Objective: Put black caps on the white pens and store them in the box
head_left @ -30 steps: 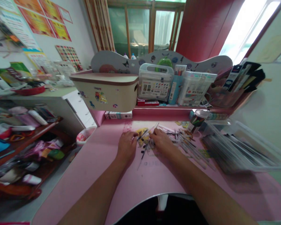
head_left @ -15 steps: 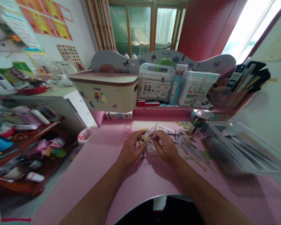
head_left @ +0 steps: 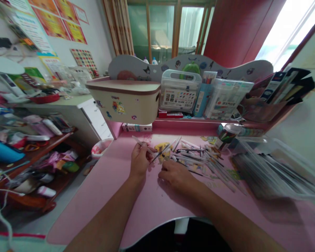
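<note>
My left hand (head_left: 139, 162) is closed around a slim whitish pen barrel (head_left: 137, 140), whose end sticks out up and to the left past the fingers. A thin dark rod (head_left: 159, 154), like a pen refill, slants just right of these fingertips; whether they touch it I cannot tell. My right hand (head_left: 174, 174) is low over the desk with its fingers curled in, and what they hold, if anything, is hidden. Beyond it spreads a loose pile of pen parts (head_left: 191, 157), clear tubes and dark rods. A yellow piece (head_left: 162, 147) lies at the pile's left side.
A clear plastic box (head_left: 299, 159) holding many thin dark rods stands on the pink desk (head_left: 105, 199) at right. Behind the pile is a can-like jar (head_left: 227, 134). The shelf above carries a cream bin (head_left: 144, 105), a marker case (head_left: 180, 96) and a blue pencil holder (head_left: 199, 103).
My hands have moved apart from where they met over the pile. The left one now has the pale barrel pointing up-left; the right one has dropped nearer me, fingers curled. The view has shifted slightly.
</note>
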`<state>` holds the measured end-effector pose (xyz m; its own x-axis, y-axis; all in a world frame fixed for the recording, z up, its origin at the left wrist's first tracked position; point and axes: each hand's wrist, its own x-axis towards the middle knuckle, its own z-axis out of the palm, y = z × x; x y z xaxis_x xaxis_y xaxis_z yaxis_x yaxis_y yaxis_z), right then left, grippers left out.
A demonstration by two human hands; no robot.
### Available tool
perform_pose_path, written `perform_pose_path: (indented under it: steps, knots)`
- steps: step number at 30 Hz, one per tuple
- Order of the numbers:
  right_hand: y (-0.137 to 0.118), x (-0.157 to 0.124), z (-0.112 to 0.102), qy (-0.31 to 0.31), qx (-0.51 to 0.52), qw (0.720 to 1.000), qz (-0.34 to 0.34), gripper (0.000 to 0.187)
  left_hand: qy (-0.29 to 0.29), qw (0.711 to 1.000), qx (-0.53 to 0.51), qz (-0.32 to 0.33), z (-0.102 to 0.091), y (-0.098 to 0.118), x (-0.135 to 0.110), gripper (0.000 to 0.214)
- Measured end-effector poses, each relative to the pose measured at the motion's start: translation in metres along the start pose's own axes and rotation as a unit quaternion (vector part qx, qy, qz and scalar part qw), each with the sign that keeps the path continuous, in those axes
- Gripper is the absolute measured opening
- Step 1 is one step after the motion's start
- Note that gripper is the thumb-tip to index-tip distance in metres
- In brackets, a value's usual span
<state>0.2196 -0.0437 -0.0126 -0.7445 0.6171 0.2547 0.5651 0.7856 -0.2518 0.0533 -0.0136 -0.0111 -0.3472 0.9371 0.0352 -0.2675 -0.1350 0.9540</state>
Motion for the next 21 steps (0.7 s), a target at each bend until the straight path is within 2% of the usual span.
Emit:
perform_pose_path:
  steps: [4, 7, 10, 12, 14, 16, 18, 21]
  knots:
    - [0.0, 0.001, 0.005, -0.025, -0.04, 0.999, -0.019, 0.014, 0.013, 0.997, -0.032, -0.064, -0.003, -0.004, 0.005, 0.028]
    - [0.004, 0.002, 0.004, -0.01, -0.043, 0.999, -0.026, 0.009, 0.021, 0.995, -0.051, -0.085, -0.004, -0.005, 0.007, 0.027]
    - [0.008, 0.0, -0.001, 0.047, -0.017, 0.999, -0.015, 0.008, 0.023, 0.99, -0.084, -0.108, -0.003, -0.005, 0.008, 0.026]
    - [0.01, -0.002, -0.006, 0.136, 0.021, 0.99, -0.006, 0.012, 0.023, 0.987, -0.105, -0.123, -0.002, -0.004, 0.008, 0.024]
    - [0.011, -0.003, -0.01, 0.251, 0.081, 0.964, 0.009, 0.015, 0.026, 0.983, -0.118, -0.14, 0.0, -0.004, 0.008, 0.02]
    - [0.012, -0.003, -0.013, 0.338, 0.166, 0.926, 0.043, 0.014, 0.031, 0.977, -0.133, -0.162, 0.002, -0.002, 0.006, 0.013]
    - [0.012, -0.002, -0.013, 0.37, 0.272, 0.884, 0.09, 0.011, 0.037, 0.97, -0.153, -0.185, 0.004, -0.001, 0.004, 0.008]
    - [0.012, -0.002, -0.013, 0.376, 0.422, 0.813, 0.143, 0.007, 0.043, 0.957, -0.188, -0.217, 0.007, 0.002, 0.002, 0.008]
